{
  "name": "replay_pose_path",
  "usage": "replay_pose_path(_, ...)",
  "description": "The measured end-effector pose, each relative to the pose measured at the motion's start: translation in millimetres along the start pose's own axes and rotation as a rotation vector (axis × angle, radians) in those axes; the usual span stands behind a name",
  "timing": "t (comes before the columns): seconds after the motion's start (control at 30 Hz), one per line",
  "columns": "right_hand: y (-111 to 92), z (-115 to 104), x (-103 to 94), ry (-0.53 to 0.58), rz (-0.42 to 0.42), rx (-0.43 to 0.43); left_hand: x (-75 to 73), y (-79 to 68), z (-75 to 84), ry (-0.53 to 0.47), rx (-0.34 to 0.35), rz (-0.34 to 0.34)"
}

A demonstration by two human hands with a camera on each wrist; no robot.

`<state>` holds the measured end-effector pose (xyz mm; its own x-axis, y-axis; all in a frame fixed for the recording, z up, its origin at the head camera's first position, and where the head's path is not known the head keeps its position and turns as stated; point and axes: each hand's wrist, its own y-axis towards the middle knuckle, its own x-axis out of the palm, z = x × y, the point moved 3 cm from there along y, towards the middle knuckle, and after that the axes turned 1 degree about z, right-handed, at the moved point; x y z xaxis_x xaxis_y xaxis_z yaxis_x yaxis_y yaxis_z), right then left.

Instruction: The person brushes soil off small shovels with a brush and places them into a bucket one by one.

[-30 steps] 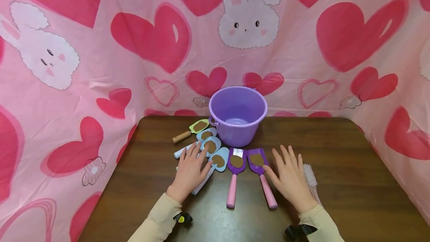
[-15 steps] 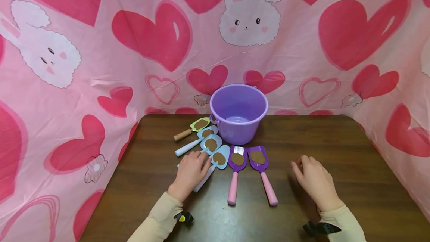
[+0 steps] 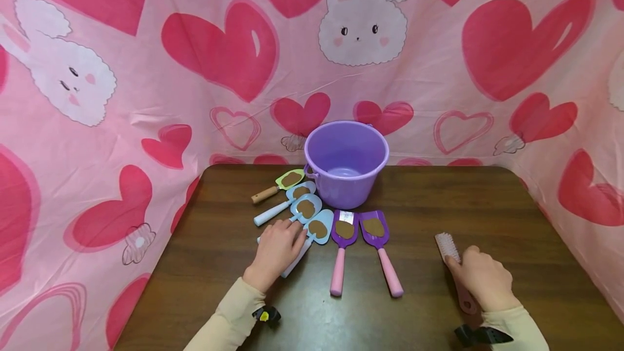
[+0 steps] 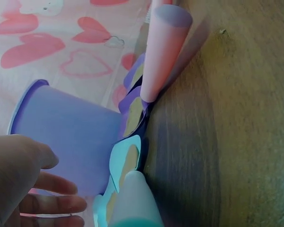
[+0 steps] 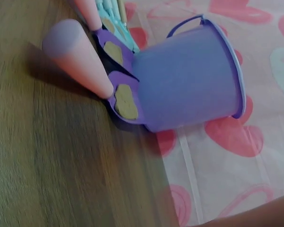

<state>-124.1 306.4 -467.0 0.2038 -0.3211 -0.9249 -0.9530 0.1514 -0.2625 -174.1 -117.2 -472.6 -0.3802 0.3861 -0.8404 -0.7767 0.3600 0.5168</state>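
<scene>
My right hand [image 3: 485, 280] is at the brush [image 3: 447, 246], which lies on the right part of the table [image 3: 351, 324], bristles toward the far side and handle end toward me. My thumb comes down over its neck, but I cannot tell whether I grasp it or only touch it: my fingertips are hidden, and the right wrist view misses the brush. It sits well apart from the scoops, probably so that it stays out of their way.

My left hand [image 3: 275, 251] is slack over the handles of the middle blue scoop [image 3: 295, 209] and the near blue scoop [image 3: 325, 220]. In the left wrist view the fingers bend loosely, with no grasp to be seen.

The scoops fan round the near and left sides of the bucket [image 3: 343, 194]: from the left, the green scoop [image 3: 273, 190], the far blue scoop [image 3: 273, 213], the other two blue ones, then the left purple scoop [image 3: 342, 244] and the right purple scoop [image 3: 379, 244]. Blades point in and handles out, I judge so each is easy for me to take up.

Each blade bears a flat patch of brown stuff [image 3: 318, 229]; I cannot tell what it is. The bucket stands upright, far and central, and I see down to its bottom with nothing on it.
</scene>
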Motion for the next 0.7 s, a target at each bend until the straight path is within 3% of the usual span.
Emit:
replay_pose_path(0.23, 0.0, 7.9, 5.7, -0.042, -0.183, 0.008, -0.7, -0.7, -3.6, -0.005, -0.051, -0.050)
replay_pose_path(0.7, 2.7, 5.9, 11.2, -0.023, -0.188, -0.053, -2.1, -0.5, -5.2, 0.004, -0.079, -0.081)
